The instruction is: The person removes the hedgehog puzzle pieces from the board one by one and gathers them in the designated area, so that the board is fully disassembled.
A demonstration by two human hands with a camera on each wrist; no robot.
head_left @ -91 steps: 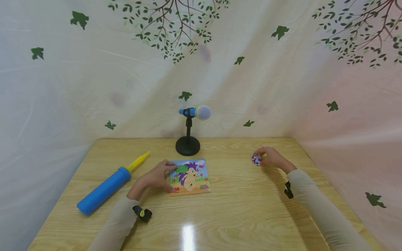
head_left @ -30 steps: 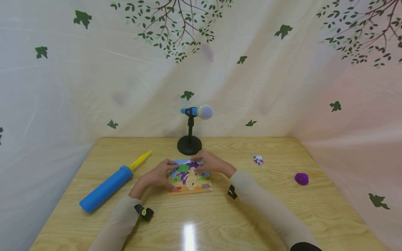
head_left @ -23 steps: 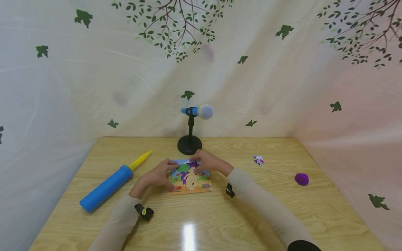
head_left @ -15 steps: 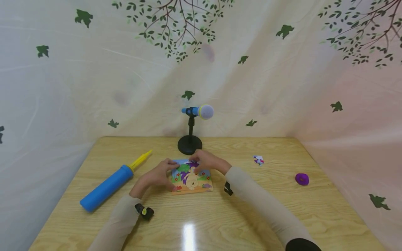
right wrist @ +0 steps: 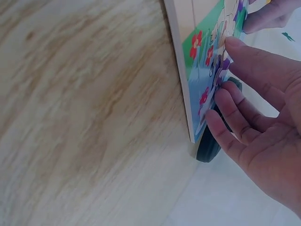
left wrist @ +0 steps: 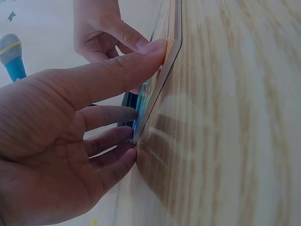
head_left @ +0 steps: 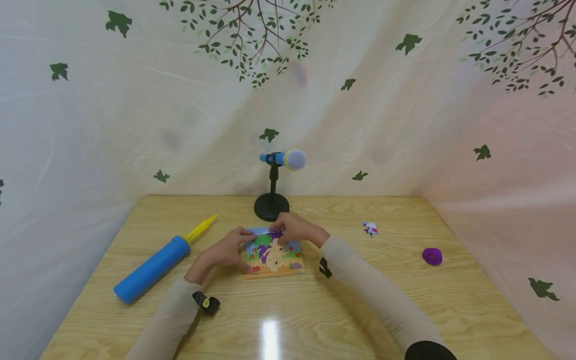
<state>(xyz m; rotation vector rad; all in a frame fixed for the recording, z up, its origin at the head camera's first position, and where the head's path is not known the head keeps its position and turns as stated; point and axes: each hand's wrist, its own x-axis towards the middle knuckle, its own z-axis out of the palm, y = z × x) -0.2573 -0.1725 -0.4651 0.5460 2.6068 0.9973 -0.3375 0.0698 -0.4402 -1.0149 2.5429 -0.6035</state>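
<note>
A square jigsaw puzzle board (head_left: pixel 293 267) with a purple-haired cartoon animal lies flat at mid-table. My left hand (head_left: pixel 225 250) rests along its left side, thumb near the lower left corner and straight fingers farther up; the left wrist view has the thumb tip on the board's face. From the right, my right hand (head_left: pixel 294 230) reaches over the upper part. In the right wrist view its thumb and bent fingers (right wrist: pixel 230 101) pinch at a puzzle piece (right wrist: pixel 218 75), partly hidden by the hand. A loose colourful puzzle piece (head_left: pixel 370 229) lies apart, farther right.
A blue toy microphone (head_left: pixel 283 159) stands on a black stand (head_left: pixel 271 207) just behind the board. At left lies a blue hand pump (head_left: pixel 153 270) with a yellow nozzle. A purple ring-shaped thing (head_left: pixel 432 256) sits near the table's right edge.
My right hand has left the loose piece at the right and come over to the board, then shifted slightly left there. My left hand has stayed on the board's left side.
</note>
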